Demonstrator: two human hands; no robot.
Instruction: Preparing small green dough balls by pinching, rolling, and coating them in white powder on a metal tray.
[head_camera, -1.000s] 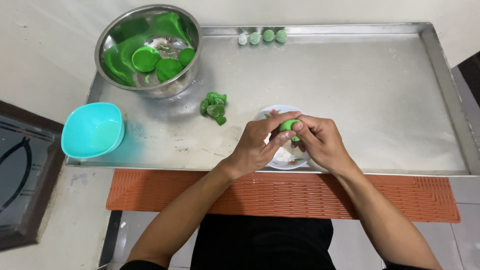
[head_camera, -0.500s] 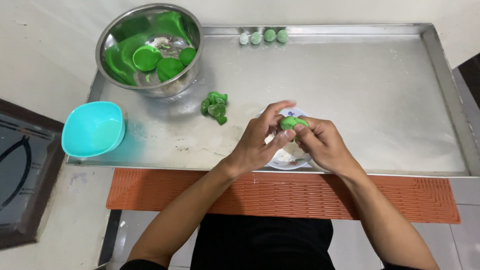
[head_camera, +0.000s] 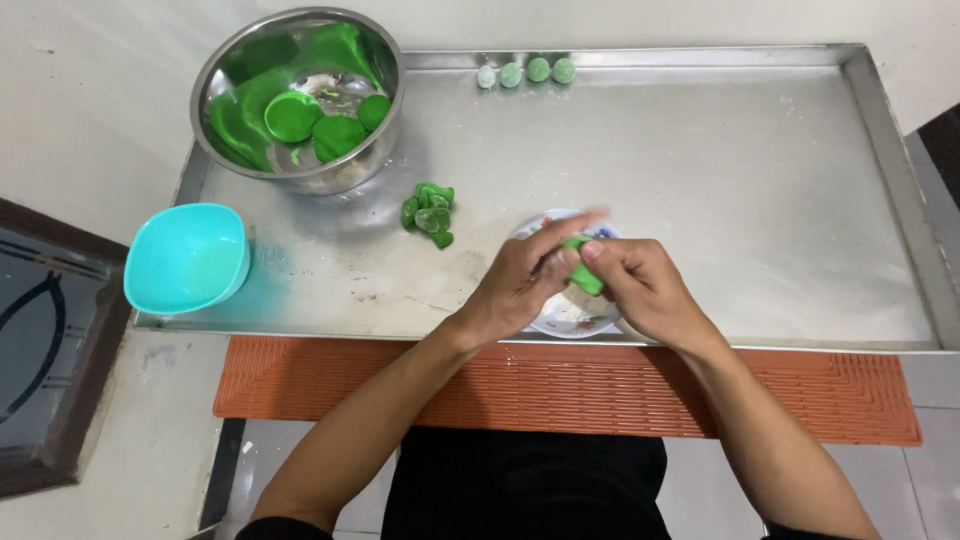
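Change: both hands have dropped lower over the small plate since a second ago, and the green piece now sits deeper between the fingers.
Grip: left hand (head_camera: 525, 280) and right hand (head_camera: 640, 290) both pinch one green dough piece (head_camera: 583, 272); left fingertips blur, mid-motion.
Dough piece: held just above the small plate (head_camera: 560, 322), which shows white dusting.
Doing it well: judging by the pinch, light even pressure from both sides would keep the piece closed without tearing.
Near left: cluster of green scraps (head_camera: 430, 212) on the metal tray (head_camera: 760, 200).
Far edge: four small pale-green balls (head_camera: 525, 73) in a row.
Left side: steel bowl (head_camera: 298, 95) with green discs; turquoise bowl (head_camera: 187, 258) beside the tray.
Front: orange ribbed mat (head_camera: 560, 385).
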